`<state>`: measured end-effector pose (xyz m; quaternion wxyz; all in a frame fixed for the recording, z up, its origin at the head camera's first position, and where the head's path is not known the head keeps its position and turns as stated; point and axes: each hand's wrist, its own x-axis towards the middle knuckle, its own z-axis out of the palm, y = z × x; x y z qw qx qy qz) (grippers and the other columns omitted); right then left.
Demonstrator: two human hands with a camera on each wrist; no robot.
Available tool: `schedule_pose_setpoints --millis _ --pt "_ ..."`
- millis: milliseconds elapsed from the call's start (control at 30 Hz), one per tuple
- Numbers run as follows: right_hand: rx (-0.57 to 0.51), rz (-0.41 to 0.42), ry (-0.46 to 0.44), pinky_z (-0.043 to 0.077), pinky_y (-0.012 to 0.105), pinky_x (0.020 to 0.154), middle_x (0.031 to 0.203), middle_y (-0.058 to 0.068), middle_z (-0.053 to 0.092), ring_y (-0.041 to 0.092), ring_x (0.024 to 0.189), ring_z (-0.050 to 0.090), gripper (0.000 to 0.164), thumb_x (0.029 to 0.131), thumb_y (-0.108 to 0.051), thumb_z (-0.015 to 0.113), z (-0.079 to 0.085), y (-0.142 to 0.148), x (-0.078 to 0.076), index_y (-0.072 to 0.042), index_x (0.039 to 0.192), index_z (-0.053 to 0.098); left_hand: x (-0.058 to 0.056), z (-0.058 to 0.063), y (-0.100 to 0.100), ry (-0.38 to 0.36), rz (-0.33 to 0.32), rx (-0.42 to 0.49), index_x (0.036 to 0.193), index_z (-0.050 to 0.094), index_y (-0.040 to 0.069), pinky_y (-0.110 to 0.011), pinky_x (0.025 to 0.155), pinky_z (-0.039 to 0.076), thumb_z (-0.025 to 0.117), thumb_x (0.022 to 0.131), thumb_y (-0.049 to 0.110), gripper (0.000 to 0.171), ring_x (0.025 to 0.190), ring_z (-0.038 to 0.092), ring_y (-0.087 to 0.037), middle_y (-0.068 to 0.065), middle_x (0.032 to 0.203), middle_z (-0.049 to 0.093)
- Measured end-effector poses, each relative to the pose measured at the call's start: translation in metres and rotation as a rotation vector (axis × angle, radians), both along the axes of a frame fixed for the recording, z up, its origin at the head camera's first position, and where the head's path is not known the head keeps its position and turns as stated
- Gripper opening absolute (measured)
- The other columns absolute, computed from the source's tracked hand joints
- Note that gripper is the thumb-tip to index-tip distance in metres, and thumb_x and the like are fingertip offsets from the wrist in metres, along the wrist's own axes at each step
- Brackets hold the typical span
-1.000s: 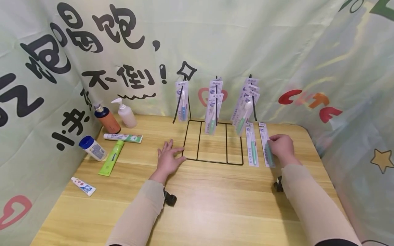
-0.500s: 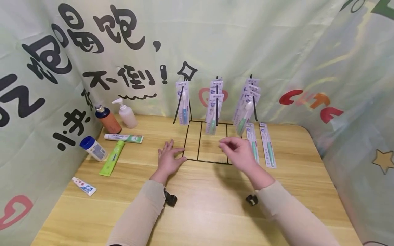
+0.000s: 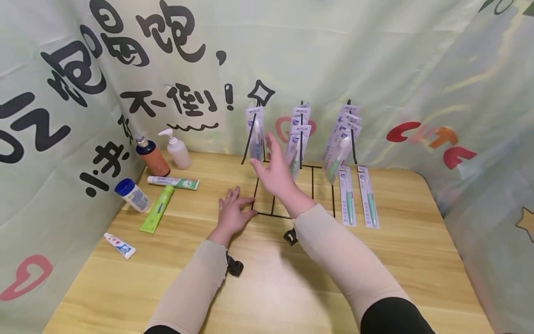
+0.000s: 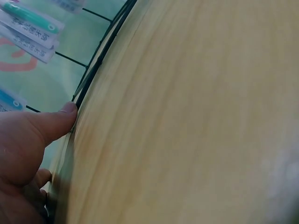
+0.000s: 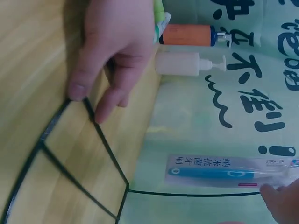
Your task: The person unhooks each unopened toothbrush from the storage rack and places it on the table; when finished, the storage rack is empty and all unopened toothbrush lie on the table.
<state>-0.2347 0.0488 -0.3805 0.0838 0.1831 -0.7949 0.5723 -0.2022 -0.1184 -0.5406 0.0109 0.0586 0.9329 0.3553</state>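
Observation:
A black wire display rack [image 3: 273, 204] stands on the wooden table, packaged toothbrushes hanging from its three hooks. My left hand [image 3: 233, 214] rests at the rack's front left corner, thumb and forefinger touching the base wire, other fingers spread. Raised over the rack, my right hand [image 3: 275, 171] has its fingers extended beside the blue toothbrush pack [image 3: 255, 134] on the left hook. In the right wrist view, a fingertip overlaps the head end of that blue toothbrush pack [image 5: 210, 172]. Green toothbrush packs [image 3: 298, 146] hang on the middle hook, partly hidden by my right hand.
Two green toothbrush packs [image 3: 368, 197] lie right of the rack. At left are an orange bottle [image 3: 155, 160], a pump bottle [image 3: 178, 150], a blue-capped bottle [image 3: 135, 197], a green tube [image 3: 158, 208] and toothpaste tubes [image 3: 120, 245]. A printed curtain [image 3: 333, 46] stands behind.
My right hand has left the green toothbrush pack lying at the right and moved left and up to the left hook. My left hand stays at the rack corner. The head view has shifted slightly.

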Motion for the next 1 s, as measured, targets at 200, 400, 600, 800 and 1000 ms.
schedule_pose_setpoints --millis 200,400,600,800,1000 --pt "-0.035 -0.121 -0.056 0.037 0.045 0.123 0.164 0.023 0.039 0.036 0.151 0.04 0.07 0.104 -0.006 0.065 0.004 -0.015 -0.024 0.002 0.163 0.027 -0.001 0.0 0.002 0.012 0.011 0.007 0.135 0.074 0.018 -0.069 0.124 -0.006 0.082 0.093 0.035 0.045 0.16 0.01 -0.044 -0.019 0.173 0.022" --pt "-0.108 -0.176 -0.166 0.054 0.039 0.105 0.135 0.022 0.063 0.032 0.122 0.063 0.043 0.105 0.001 0.057 -0.003 -0.023 -0.042 0.006 0.148 0.05 0.0 0.002 0.003 0.015 0.012 0.016 0.134 0.074 0.017 -0.069 0.124 -0.005 0.082 0.093 0.035 0.046 0.16 0.011 -0.044 -0.02 0.172 0.023" --pt "-0.12 -0.201 -0.189 0.056 0.038 0.099 0.13 0.022 0.066 0.032 0.115 0.065 0.04 0.105 0.001 0.057 -0.01 -0.024 -0.049 0.005 0.145 0.054 0.002 0.0 0.002 0.003 0.012 0.006 0.136 0.073 0.017 -0.069 0.125 -0.005 0.082 0.094 0.036 0.047 0.16 0.011 -0.044 -0.02 0.172 0.023" --pt "-0.086 -0.224 -0.2 0.059 0.038 0.098 0.124 0.021 0.07 0.033 0.114 0.068 0.027 0.107 0.0 0.055 -0.006 -0.022 -0.049 0.005 0.132 0.063 0.001 0.002 0.002 0.003 0.006 -0.004 0.137 0.073 0.017 -0.069 0.124 -0.005 0.081 0.094 0.037 0.048 0.16 0.011 -0.044 -0.02 0.172 0.022" --pt "-0.061 -0.23 -0.165 0.061 0.038 0.09 0.114 0.02 0.072 0.031 0.104 0.07 0.022 0.105 0.001 0.058 -0.004 -0.024 -0.041 0.006 0.124 0.067 0.001 0.001 0.001 0.009 0.008 -0.002 0.136 0.073 0.016 -0.071 0.124 -0.005 0.081 0.094 0.036 0.047 0.16 0.011 -0.045 -0.02 0.172 0.023"
